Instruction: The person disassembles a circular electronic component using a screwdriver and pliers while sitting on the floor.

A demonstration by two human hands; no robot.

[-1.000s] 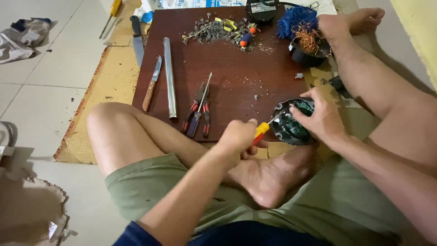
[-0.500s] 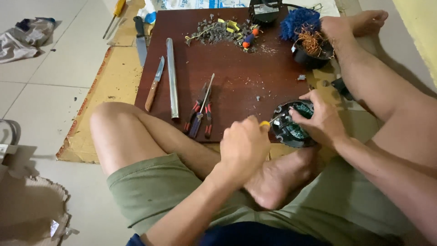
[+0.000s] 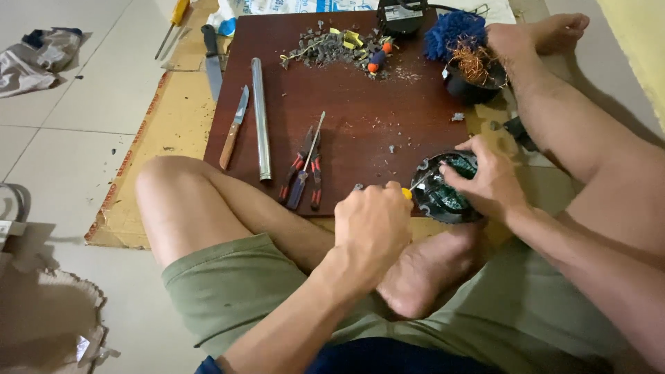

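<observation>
My left hand point(image 3: 374, 223) is closed around a screwdriver with a yellow-orange handle point(image 3: 407, 193); its thin shaft points into a round black device with a green circuit board point(image 3: 443, 195). My right hand point(image 3: 488, 181) grips that device from the right and steadies it at the front edge of the dark red wooden board point(image 3: 353, 90), just above my bare foot point(image 3: 426, 270). The screwdriver tip is hidden among the device's parts.
On the board lie red-handled pliers with a thin screwdriver point(image 3: 305, 170), a metal tube point(image 3: 260, 118), a wooden-handled knife point(image 3: 234, 128), a scrap pile point(image 3: 339, 47) and a black pot of copper wire point(image 3: 472, 73). Cardboard point(image 3: 173, 104) lies underneath, with a larger knife point(image 3: 212, 61).
My left hand has turned over the screwdriver handle and shifted slightly right, bringing the shaft into the round device. My right hand has stayed on the device.
</observation>
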